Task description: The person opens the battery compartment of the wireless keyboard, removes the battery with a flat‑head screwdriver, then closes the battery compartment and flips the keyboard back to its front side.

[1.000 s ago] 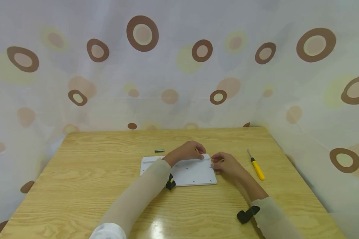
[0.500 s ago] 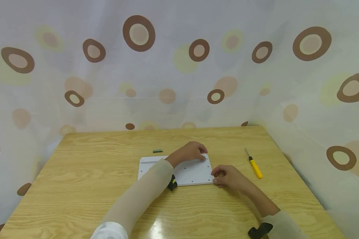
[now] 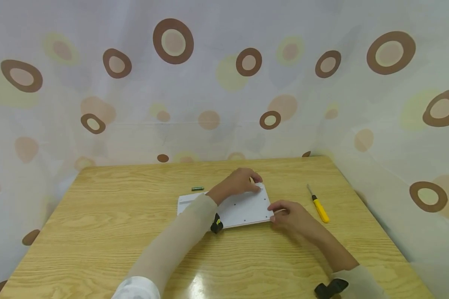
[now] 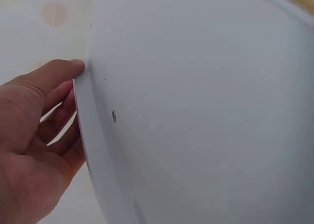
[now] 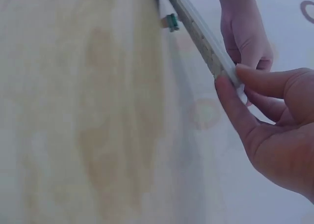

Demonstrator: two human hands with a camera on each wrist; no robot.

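Observation:
A flat white keyboard (image 3: 243, 209) has its back facing up, with several small screws showing. My left hand (image 3: 241, 181) grips its far edge near the right corner; in the left wrist view the thumb lies over the rim and the fingers sit behind it. At the near right corner my right hand (image 3: 293, 216) pinches the edge between thumb and fingers. The right wrist view shows the keyboard's side (image 5: 203, 44) edge-on, tilted off the table, with a row of small segments like keys. My left forearm hides the keyboard's left part.
Just beyond the keyboard lies a small green battery (image 3: 197, 188). A yellow-handled screwdriver (image 3: 321, 210) rests to the right of my right hand. The wooden table (image 3: 97, 220) meets a patterned cloth (image 3: 209, 91) at the back and sides.
My right hand slid from the right edge to the near right corner and took hold there. The keyboard's right side has risen, and both hands have shifted slightly up with it.

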